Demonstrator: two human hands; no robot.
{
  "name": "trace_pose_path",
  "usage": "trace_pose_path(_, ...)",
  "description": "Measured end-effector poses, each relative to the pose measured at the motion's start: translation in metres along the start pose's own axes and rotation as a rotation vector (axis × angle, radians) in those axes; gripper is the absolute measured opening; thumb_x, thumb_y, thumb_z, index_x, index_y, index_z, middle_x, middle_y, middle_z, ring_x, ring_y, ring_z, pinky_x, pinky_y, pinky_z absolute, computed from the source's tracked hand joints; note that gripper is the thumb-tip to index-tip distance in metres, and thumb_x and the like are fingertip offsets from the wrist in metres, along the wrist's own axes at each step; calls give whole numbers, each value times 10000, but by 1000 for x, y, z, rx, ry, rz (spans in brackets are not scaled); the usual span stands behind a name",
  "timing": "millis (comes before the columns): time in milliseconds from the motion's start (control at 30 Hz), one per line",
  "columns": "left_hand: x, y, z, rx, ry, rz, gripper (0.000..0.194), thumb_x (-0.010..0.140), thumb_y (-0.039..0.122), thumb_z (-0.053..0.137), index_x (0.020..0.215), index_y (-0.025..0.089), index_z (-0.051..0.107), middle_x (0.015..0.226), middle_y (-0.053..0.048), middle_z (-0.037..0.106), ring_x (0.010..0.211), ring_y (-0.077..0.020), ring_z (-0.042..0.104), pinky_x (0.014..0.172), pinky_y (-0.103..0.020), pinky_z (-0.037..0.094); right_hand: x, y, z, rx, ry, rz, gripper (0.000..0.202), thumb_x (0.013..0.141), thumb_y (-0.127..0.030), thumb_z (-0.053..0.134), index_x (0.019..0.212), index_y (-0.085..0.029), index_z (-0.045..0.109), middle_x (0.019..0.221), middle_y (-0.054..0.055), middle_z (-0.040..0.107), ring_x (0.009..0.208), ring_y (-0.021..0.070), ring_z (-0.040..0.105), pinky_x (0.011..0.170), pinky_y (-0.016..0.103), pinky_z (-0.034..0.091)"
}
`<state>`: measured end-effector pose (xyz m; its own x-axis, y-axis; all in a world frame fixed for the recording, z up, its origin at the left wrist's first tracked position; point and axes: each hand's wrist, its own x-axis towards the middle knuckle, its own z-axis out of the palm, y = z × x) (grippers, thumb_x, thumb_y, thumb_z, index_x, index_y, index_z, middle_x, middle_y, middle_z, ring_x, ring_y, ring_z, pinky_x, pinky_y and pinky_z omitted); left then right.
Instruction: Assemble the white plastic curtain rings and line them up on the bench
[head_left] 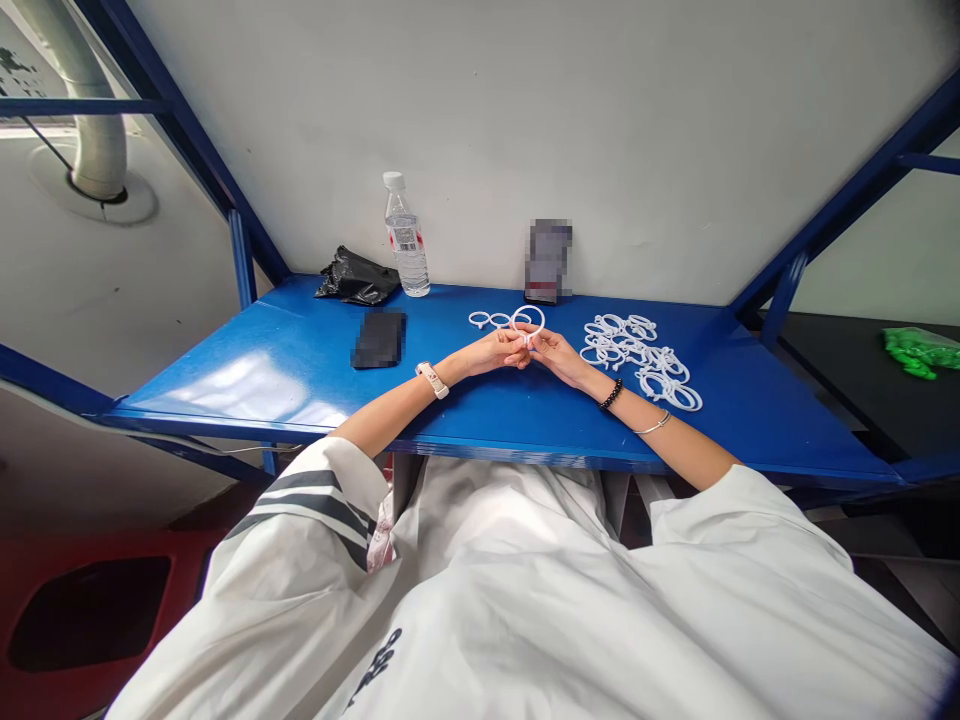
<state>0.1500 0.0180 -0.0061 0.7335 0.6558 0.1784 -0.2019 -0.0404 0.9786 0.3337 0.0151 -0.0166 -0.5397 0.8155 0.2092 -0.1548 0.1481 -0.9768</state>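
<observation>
A white plastic ring (pixel 528 308) stands upright between my two hands over the middle of the blue table. My left hand (pixel 498 350) pinches its lower edge from the left. From the other side, the fingers of my right hand (pixel 556 354) close on the same lower part, close to my left fingertips. The exact join under the fingers is hidden. Just behind my hands, a short row of white rings (pixel 478 318) lies flat on the table. To the right of my right hand is a loose pile of several similar white rings (pixel 634 352), with small knobs on them.
The blue table (pixel 465 410) meets a grey wall at its back. A water bottle (pixel 407 245), a crumpled black plastic bag (pixel 358 277) and a dark flat object (pixel 379 340) are on the left. A phone (pixel 547 262) leans on the wall. Blue metal frames (pixel 787 295) flank both sides.
</observation>
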Motion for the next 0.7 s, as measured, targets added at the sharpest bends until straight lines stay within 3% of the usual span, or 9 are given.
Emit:
trace_pose_path(300,-1,1,2,-18,-23,-13,626,648,692,833,539,160,522,513,20,442,631,-128,536,650,-273,435,-1,2,-3,-19,-18,-31,626,716,-669,808,1196,-270,756,1059,48,775,801,169,743,796,306,607)
trace_pose_path(500,0,2,3,11,4,-38,624,605,719,837,532,175,539,502,18,440,627,-139,518,657,-290,453,-2,0,-2,-32,-8,-10,691,679,-654,841,1227,-246,736,1079,78,779,856,213,754,763,327,619)
trace_pose_path(700,0,-2,2,-10,-8,-26,531,667,644,842,645,167,612,514,27,446,594,-119,486,660,-287,455,-2,-2,-2,-32,-12,7,651,621,-657,869,1104,-232,769,1046,71,776,882,228,748,759,340,625)
